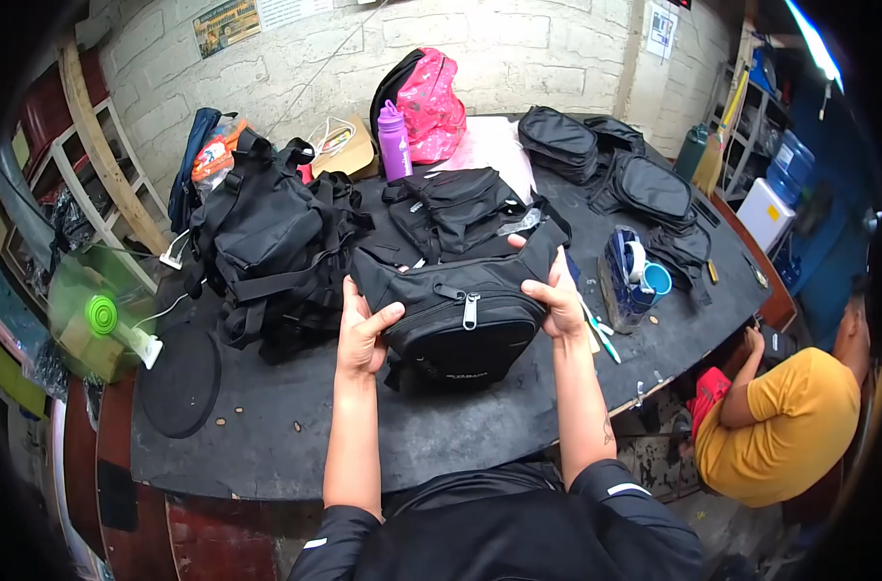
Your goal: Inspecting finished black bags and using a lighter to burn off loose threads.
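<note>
Between my two hands is a black waist bag (465, 353) with a silver zipper pull (470, 312) on its front. My left hand (365, 331) grips its left side, the thumb lying on the front. At its right side my right hand (555, 295) is closed the same way, thumb pointing inward. The bag is tilted so its front faces me, above the dark table (276, 436). Just behind it lies another black bag (460, 208) with a piece of clear plastic (523, 223) on it. My fingers behind the bag are partly hidden.
Black backpacks (276, 232) are heaped at left, near a green fan (102, 315). Behind stand a purple bottle (394, 143) and a pink backpack (439, 107). More black bags (557, 140), a blue tape roll (657, 279) and a pen (606, 344) lie right. A person in yellow (790, 426) sits nearby.
</note>
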A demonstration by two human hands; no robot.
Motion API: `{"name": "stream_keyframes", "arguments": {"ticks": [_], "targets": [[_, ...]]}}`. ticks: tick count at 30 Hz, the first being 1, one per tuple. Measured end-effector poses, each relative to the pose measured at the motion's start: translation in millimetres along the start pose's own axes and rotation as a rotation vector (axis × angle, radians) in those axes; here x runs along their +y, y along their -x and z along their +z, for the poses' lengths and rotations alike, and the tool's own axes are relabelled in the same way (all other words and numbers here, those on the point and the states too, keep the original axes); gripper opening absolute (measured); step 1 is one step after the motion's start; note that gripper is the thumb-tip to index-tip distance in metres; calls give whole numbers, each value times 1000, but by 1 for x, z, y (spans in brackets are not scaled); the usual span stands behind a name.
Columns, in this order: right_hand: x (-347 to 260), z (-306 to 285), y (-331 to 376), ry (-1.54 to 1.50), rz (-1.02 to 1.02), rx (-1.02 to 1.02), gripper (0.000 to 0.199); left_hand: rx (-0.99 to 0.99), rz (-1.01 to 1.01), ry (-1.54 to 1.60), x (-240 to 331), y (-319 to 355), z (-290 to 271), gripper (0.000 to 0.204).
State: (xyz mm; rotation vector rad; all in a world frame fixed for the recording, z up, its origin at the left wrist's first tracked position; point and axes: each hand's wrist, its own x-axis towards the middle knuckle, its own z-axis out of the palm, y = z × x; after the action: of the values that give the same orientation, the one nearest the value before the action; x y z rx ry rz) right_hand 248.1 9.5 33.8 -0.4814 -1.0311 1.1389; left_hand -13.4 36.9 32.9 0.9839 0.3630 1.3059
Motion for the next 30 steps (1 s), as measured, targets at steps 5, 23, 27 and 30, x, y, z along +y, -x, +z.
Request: {"name": "stream_keyframes", "arguments": {"ticks": [5,23,27,30], "targets": [[-1,8,5,-122,-35,-39,92,36,103,41,-4,4,5,74],[-40,38,10,1384,-372,287,24,73,239,-41,-11,1,-4,60],[-55,55,-4,1177,-397,-302,11,-34,207,4,-7,3,3,61],[-61,53,-16,1171,-355,-459,10,-45,205,6,-4,4,9,60]]}}
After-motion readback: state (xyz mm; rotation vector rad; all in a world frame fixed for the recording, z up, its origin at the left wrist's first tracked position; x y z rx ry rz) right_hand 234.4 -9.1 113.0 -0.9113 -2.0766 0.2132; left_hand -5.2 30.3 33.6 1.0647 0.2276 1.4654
